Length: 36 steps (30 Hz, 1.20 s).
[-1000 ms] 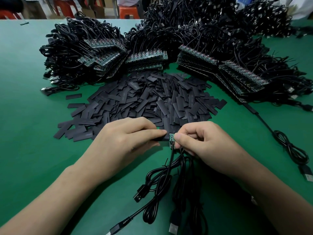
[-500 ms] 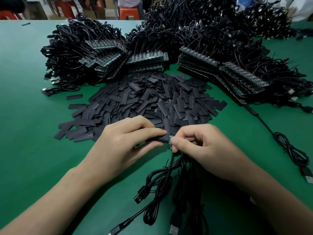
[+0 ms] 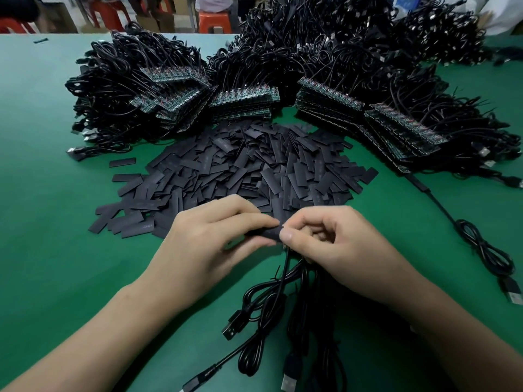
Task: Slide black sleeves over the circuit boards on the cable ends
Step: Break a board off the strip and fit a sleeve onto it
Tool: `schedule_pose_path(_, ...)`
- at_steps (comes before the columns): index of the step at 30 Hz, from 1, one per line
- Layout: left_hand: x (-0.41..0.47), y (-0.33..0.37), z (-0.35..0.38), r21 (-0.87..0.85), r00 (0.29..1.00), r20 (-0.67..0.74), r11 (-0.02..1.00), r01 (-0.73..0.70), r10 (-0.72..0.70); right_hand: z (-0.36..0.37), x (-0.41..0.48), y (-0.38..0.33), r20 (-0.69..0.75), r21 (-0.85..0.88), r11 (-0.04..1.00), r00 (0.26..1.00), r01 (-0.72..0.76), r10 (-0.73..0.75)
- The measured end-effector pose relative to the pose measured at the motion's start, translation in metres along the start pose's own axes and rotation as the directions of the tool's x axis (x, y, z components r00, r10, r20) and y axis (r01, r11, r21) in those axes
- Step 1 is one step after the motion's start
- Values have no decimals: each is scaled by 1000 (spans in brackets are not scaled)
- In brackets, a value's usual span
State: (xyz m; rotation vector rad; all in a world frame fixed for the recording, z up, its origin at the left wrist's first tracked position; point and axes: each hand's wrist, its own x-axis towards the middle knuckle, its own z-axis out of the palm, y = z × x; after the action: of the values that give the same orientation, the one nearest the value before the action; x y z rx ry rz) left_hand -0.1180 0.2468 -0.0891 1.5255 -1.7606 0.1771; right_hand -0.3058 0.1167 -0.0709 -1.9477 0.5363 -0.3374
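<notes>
My left hand (image 3: 209,241) pinches a black sleeve (image 3: 266,232) between thumb and forefinger. My right hand (image 3: 336,244) pinches the cable end at the sleeve's right opening, fingertips against it. The circuit board is hidden inside the sleeve and under my fingers. That cable (image 3: 283,273) hangs down from the hands to a coiled bundle of black cables (image 3: 285,321) with USB plugs near the table's front. A heap of loose black sleeves (image 3: 240,168) lies just beyond my hands.
Big piles of black cables with stacked green circuit boards (image 3: 243,100) fill the back of the green table (image 3: 51,227). One sleeved cable (image 3: 481,247) lies coiled at the right. Orange stools (image 3: 215,21) stand behind the table.
The sleeve has slid to the right over the green board, which showed between my fingertips earlier and is now covered. Both hands stayed in place.
</notes>
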Motion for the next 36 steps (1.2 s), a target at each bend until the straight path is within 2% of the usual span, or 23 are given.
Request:
schedule_pose_path(2, 1, -1, 0, -20, 998, -4, 998, 66, -66, -4, -1, 1, -34, 44, 999, 999, 2, -1)
schedule_pose_path(7, 1, -1, 0, -12, 996, -6, 996, 91, -91, -7, 0, 6, -17, 24, 1000, 1000, 3, -2)
schedule_pose_path(13, 1, 3, 3, -51, 999, 20, 998, 39, -38, -4, 3, 8, 44, 35, 999, 999, -19, 17)
schedule_pose_path(25, 4, 9, 0, -173, 997, -2, 982, 82, -83, -9, 3, 4, 129, 122, 992, 992, -21, 5)
schedule_pose_path(36, 5, 9, 1, -130, 1000, 22, 991, 24, -21, -9, 3, 4, 159, 117, 992, 987, -45, 26)
